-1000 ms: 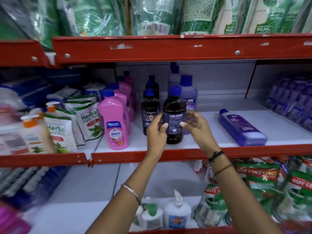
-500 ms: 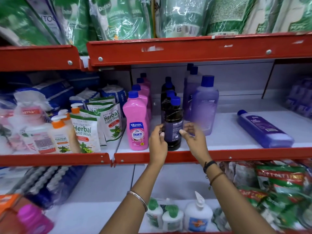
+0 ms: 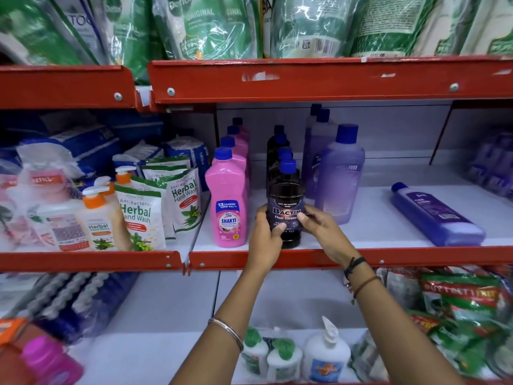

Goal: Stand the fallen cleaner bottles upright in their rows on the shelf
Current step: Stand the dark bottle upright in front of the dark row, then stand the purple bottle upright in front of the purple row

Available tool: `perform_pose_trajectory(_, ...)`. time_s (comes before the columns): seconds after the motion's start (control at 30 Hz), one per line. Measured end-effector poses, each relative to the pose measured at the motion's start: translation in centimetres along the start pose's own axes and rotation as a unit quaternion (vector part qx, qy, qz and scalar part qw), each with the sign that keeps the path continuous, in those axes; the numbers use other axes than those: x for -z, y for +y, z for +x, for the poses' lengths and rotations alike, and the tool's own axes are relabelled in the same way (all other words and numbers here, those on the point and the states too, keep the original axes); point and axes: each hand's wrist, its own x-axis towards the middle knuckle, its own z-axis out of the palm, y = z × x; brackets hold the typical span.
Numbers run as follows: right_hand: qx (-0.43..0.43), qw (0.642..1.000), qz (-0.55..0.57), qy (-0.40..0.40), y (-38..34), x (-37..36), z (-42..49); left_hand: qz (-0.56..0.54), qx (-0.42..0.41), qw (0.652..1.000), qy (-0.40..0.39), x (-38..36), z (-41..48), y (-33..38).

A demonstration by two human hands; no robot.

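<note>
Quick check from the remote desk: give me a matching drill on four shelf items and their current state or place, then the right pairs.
Items
1. dark Bactin bottle
2. pink Shakti bottle
3. fallen purple bottle
4. Herbal Hand Wash pouch

States
A. lying on its side, right of the rows
B. upright, untouched, front of its row
C. upright, left hand and right hand around it
D. on the neighbouring shelf section to the left

Pairs: 1-C, 2-B, 3-A, 4-D

Shelf (image 3: pixel 347 258), front edge: Bactin bottle (image 3: pixel 286 190) upright, heading its row, between left hand (image 3: pixel 265 240) and right hand (image 3: pixel 322 229); Shakti row (image 3: pixel 229 201) just left; taller row (image 3: pixel 340 176) right; fallen bottle (image 3: pixel 435 215) lying far right
</note>
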Motion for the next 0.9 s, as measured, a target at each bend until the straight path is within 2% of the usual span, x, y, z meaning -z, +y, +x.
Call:
perform_pose_trajectory(0.23, 0.000, 0.997, 0.011, 0.075, 0.1, -0.6, 0.0, 0.011, -0.034, 0.998, 0.051, -0.3, 0.0, -0.1)
perform_pose_trajectory(0.4, 0.027, 0.986, 0.023, 0.164, -0.6, 1.3, -2.2, 0.072, -0.152, 0.971, 0.169, -2.4, -3.7, -0.2)
perform_pose_trajectory(0.47, 0.044, 0.982, -0.004, 0.184, -1.2, 3.6, -3.3, 0.084, -0.218, 0.961, 0.149, -4.7, -4.9, 0.3)
perform_pose_trajectory(0.57, 0.052, 0.971, -0.087, 0.218, -1.6, 8.8, -4.4, 0.068, -0.256, 0.963, 0.040, -9.2, -5.1, 2.2)
perform_pose_trajectory(0.63, 0.025, 0.949, -0.198, 0.242, -1.6, 13.5, -4.5, 0.050, -0.227, 0.972, -0.032, -12.4, -4.2, 3.8)
perform_pose_trajectory(0.73, -0.061, 0.891, -0.340, 0.294, -1.7, 21.5, -4.2, -0.011, -0.091, 0.989, -0.119, -17.4, -1.6, 6.2)
perform_pose_trajectory(0.8, -0.132, 0.880, -0.337, 0.308, -1.1, 25.9, -3.9, -0.016, -0.005, 0.987, -0.158, -20.5, 0.4, 7.1)
perform_pose_trajectory(0.9, -0.212, 0.892, -0.279, 0.286, 1.0, 30.2, -3.1, 0.054, 0.092, 0.959, -0.263, -25.0, 2.5, 7.2)
